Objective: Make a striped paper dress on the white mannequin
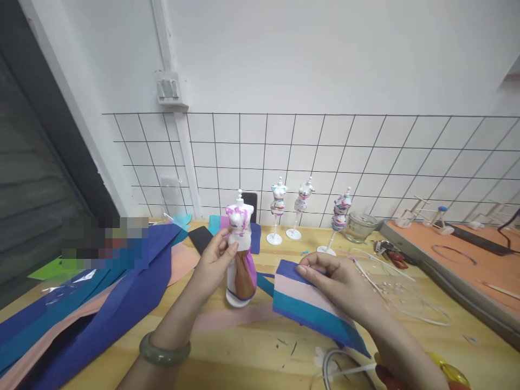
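Note:
My left hand [218,253], with a green bangle [164,349] on its wrist, grips a small white dress-form mannequin [240,238] around the waist. Pink and purple patches mark its chest, and a brown and magenta skirt [245,275] covers its lower part. The white base [239,300] appears to rest on the table. Just to the right, my right hand [335,279] pinches the top edge of a layered sheet [304,295] in blue, pale pink and teal bands. Whether the sheet is paper or cloth I cannot tell. It hangs apart from the mannequin.
Three more small mannequins [278,205] stand near the gridded wall, beside a glass jar [360,226]. Long coloured sheets [134,303] cover the left side. Keys [390,253], clear tubing and scraps lie on the right, before an orange-topped tray [450,254]. A pink strip [231,318] lies in front.

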`<state>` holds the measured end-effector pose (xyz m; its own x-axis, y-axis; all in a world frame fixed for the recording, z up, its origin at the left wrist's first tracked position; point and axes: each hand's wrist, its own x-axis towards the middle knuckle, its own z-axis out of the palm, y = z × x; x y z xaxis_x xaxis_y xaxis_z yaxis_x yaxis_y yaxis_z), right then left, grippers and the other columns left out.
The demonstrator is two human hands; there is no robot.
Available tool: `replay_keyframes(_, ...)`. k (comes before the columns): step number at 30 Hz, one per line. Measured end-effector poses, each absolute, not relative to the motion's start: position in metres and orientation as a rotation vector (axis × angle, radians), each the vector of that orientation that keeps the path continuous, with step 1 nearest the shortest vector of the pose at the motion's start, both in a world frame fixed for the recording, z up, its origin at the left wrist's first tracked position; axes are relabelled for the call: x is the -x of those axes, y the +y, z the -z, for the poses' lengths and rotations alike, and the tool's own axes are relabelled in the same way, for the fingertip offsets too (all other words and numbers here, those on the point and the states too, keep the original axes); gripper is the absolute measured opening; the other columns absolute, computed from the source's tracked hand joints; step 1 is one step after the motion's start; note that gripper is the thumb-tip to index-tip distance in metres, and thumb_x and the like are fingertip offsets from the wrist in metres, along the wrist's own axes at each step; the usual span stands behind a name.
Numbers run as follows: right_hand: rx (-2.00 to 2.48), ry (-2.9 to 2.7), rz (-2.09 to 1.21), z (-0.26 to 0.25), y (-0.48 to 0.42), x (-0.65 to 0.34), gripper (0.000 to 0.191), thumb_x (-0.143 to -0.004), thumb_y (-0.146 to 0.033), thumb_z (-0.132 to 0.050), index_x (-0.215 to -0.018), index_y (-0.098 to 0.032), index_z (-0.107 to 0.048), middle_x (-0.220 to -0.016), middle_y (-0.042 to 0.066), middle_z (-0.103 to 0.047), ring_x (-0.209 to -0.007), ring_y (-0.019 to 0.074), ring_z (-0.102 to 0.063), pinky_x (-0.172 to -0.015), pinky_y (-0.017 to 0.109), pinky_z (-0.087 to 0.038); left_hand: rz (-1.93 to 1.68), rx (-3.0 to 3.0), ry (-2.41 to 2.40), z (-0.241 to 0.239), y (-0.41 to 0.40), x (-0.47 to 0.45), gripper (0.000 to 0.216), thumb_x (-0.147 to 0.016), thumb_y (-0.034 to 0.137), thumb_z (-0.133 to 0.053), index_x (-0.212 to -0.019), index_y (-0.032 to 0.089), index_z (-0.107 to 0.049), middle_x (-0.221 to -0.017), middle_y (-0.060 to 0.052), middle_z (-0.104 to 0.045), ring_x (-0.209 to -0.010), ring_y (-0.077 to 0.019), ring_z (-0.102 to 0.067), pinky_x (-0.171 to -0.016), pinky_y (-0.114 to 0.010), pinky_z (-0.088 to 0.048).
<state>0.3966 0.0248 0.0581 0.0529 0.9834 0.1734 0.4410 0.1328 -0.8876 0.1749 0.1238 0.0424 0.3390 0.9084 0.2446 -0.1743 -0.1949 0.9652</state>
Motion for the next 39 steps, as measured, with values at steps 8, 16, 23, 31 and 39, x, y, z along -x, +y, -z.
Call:
replay_keyframes(8,1.574,-1.857,-1.012,-0.003,0.01,-0.309,0.012,-0.082,-0.026,-0.055,-0.08,-0.019,-0.065,-0.073,0.001,-0.067,-0.067,0.0151,-0.058,-0.056,0.021,-0.037,-1.173,-1.432,0.73,-0.022,0.144,-0.17,0.048,-0.077,0.04,-0.063,-0.116,0.017,-0.047,-0.114,-0.011,-0.064,-0.111,-0.0241,-0.056,-0.096,-0.035,-0.04)
replay_keyframes(16,1.778,-2.016,-0.892,0.019,0.006,-0.28,0.025,-0.077,-0.015,-0.053,-0.098,-0.019,-0.067,-0.093,0.01,-0.073,-0.086,0.0256,-0.067,-0.069,0.027,-0.044,-1.146,-1.445,0.706,-0.021,0.149,-0.162,0.044,-0.074,0.034,-0.065,-0.112,0.018,-0.048,-0.107,-0.008,-0.065,-0.109,-0.0285,-0.057,-0.094,-0.041,-0.041)
replay_keyframes(23,1.71,-2.016,-0.964,-0.013,0.002,-0.314,0.016,-0.076,-0.02,-0.051,-0.082,-0.022,-0.066,-0.083,0.001,-0.069,-0.071,0.0146,-0.062,-0.056,0.018,-0.039,-1.099,-1.518,0.687,-0.026,0.143,-0.154,0.047,-0.074,0.023,-0.065,-0.118,0.022,-0.047,-0.116,-0.007,-0.061,-0.112,-0.0272,-0.054,-0.096,-0.04,-0.041)
replay_keyframes(31,1.884,-2.069,-0.87,-0.023,0.008,-0.417,0.013,-0.07,-0.017,-0.058,-0.08,-0.02,-0.065,-0.074,-0.002,-0.065,-0.064,0.0127,-0.055,-0.053,0.02,-0.035,-0.919,-1.702,0.704,-0.03,0.146,-0.138,0.04,-0.075,0.032,-0.067,-0.112,0.022,-0.057,-0.119,-0.008,-0.064,-0.115,-0.0316,-0.054,-0.098,-0.043,-0.043)
replay_keyframes(39,2.088,-2.05,-0.861,0.01,-0.036,-0.473,0.019,-0.059,-0.009,-0.06,-0.074,-0.019,-0.065,-0.072,-0.002,-0.066,-0.061,0.0121,-0.055,-0.051,0.019,-0.034,-0.885,-1.678,0.724,-0.041,0.142,-0.139,0.053,-0.074,0.035,-0.069,-0.123,0.027,-0.051,-0.129,-0.007,-0.058,-0.121,-0.03,-0.05,-0.101,-0.043,-0.042)
